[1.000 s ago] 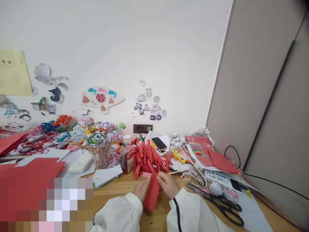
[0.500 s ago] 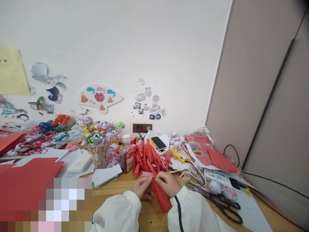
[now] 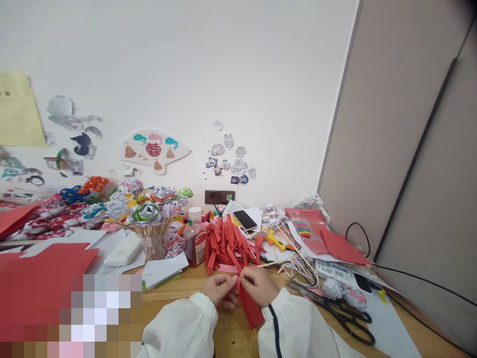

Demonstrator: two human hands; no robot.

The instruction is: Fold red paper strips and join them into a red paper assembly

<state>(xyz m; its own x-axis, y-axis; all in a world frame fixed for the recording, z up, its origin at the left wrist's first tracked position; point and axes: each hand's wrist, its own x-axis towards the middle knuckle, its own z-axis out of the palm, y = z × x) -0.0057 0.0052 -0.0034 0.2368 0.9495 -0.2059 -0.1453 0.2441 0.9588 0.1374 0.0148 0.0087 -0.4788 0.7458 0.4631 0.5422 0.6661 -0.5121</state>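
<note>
1. A narrow piece of red paper (image 3: 250, 309) hung between a worker's two hands, above the near edge of a wooden tabletop (image 3: 179, 301), its lower end slanting toward the right sleeve (image 3: 298, 323).

2. The right hand (image 3: 261, 284) gripped the paper near its top, thumb and forefinger closed on it; the other fingers were curled out of clear sight.

3. The left hand (image 3: 219, 290) met it at the same upper tip, thumb and forefinger pinched together there, remaining fingers tucked beneath.

4. The step in hand appeared to be a fold or crease at that tip. The next move, by the look of it, called for one hand to steady the paper while the other pressed along the edge.

5. Just beyond the hands lay a pink slip (image 3: 228, 268) and a heap of folded red strips (image 3: 225, 241), with a bottle (image 3: 197, 243) beside it on the left.

6. Farther right sat a yellow glue gun (image 3: 275, 241) and black-handled scissors (image 3: 348, 318); paper flowers (image 3: 146, 213) crowded the left.
</note>
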